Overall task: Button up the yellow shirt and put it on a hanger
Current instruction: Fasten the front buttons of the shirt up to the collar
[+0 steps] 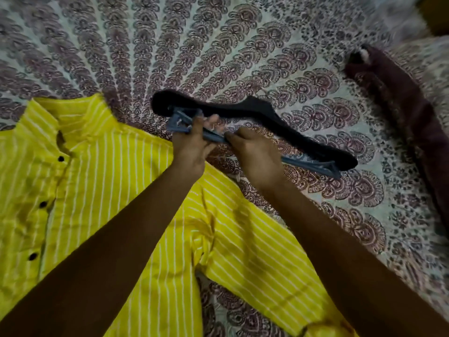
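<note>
Now, left hand (192,152), right hand (255,156), fingers (210,122) gripping hanger (255,113), yellow shirt (109,178) beneath (on bedsheet (243,45))

Head view: I see both hands on the hanger (255,110). The left hand (192,149) grips its blue-grey lower bar near one end, and the right hand (255,159) pinches the same bar nearer the middle. The yellow shirt (97,190) lies flat on the patterned bedsheet (243,45) beneath the forearms, with three black buttons (43,204) showing down its front. A dark maroon cloth (401,105) lies well apart at right.
</note>
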The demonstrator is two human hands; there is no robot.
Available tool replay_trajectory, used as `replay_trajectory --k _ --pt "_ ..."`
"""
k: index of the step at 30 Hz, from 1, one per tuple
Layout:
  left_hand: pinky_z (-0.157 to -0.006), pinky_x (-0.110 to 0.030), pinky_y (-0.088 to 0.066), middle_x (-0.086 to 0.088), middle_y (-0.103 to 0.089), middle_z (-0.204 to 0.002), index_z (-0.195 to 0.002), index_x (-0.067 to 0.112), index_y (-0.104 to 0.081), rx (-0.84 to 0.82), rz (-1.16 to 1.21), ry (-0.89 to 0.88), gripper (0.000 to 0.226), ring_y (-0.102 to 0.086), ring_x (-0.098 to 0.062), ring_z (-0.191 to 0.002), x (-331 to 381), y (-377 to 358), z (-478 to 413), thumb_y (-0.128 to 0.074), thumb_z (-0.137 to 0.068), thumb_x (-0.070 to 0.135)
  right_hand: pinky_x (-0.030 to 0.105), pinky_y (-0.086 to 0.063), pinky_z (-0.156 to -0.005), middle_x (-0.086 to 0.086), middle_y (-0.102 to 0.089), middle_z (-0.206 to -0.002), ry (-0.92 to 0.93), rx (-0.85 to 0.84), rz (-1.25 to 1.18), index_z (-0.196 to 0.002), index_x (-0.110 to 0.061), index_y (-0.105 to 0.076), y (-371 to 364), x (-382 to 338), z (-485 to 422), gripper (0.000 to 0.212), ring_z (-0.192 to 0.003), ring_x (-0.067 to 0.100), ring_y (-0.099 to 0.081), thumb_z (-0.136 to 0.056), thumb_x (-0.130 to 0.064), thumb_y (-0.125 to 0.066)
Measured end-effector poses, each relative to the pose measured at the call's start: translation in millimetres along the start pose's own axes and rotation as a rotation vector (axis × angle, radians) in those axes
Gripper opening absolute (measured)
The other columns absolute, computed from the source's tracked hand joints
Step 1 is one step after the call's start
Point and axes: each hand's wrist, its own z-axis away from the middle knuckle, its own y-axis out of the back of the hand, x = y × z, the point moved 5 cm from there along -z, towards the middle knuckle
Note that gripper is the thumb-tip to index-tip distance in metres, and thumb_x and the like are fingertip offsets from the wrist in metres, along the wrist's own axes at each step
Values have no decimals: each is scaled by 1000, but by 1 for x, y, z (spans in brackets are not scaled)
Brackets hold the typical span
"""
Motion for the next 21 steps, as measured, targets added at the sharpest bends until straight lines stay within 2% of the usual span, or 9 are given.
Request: replay_trajectory --k 1,3,6,8,11,13,16,19,21 --pt "-70 -34 -59 -8 -66 -103 -115 10 -43 -4 39 -17 22 -70 -12 -73 6 8 4 -41 -98 24 31 -40 -49 10 -63 -80 40 25 4 -101 -11 -67 5 -9 0 27 -67 34 -62 -83 -26 -54" --pt "-73 -33 -59 -5 -70 -107 -124 15 -38 -13 86 -36 26 -71 -13 -77 21 32 14 -37 -99 22 34 -47 -66 8 -67 -87 4 68 -16 -100 -14 -69 17 -13 3 41 -82 31 -64 -83 -43 -47" --pt "-71 -29 -58 6 -74 -90 -108 20 -47 -33 127 -73 16 -69 -15 -88 48 85 30 -32 -100 20 41 -37 -92 11 -60 -119 -285 198 59 -119 -17 -59 38 7 16 48 -113 31 -51 -87 -51 -47" --pt "-70 -28 -58 8 -74 -82 -102 21 -49 -22 178 -86 19 -70 -15 -88 69 126 41 -30 -100 23 45 -34 -98 14 -50 -133 -488 53 89 -134 -17 -45 38 18 24 58 -124 34 -44 -89 -53 -47" --pt "-67 -26 -58 8 -74 -82 -119 17 -43 -9 177 -86 25 -71 -12 -79 92 180 53 -27 -100 25 38 -45 -86 17 -60 -122 -589 -305 -329 -130 -11 -50 14 -4 26 54 -111 32 -58 -90 -46 -52" --pt "-65 -25 -58 8 -74 -81 -130 12 -37 31 141 -76 34 -71 -12 -77 103 214 59 -29 -100 27 35 -48 -76 15 -70 -100 -484 -417 -436 -105 -9 -68 4 -36 22 37 -92 29 -65 -88 -40 -57" --pt "-62 -23 -57 8 -74 -80 -127 9 -40 82 136 -59 35 -71 -12 -75 118 255 62 -30 -100 27 32 -49 -65 17 -68 -75 -485 -641 -655 -84 3 -65 -7 -75 20 40 -70 26 -68 -87 -37 -58" --pt "-67 -26 -58 5 -74 -84 -111 13 -52 120 118 -102 27 -71 -14 -78 133 283 56 -34 -99 29 37 -50 -64 22 -67 -86 -518 -685 -817 -92 6 -60 -13 -94 11 37 -60 17 -68 -87 -30 -56" --pt "-77 -33 -56 -4 -71 -92 -101 15 -60 193 -166 -185 33 -70 -18 -83 134 297 50 -36 -98 37 28 -51 -58 16 -68 -88 -535 -596 -846 -93 -3 -62 -17 -95 2 27 -56 11 -65 -87 -28 -57"
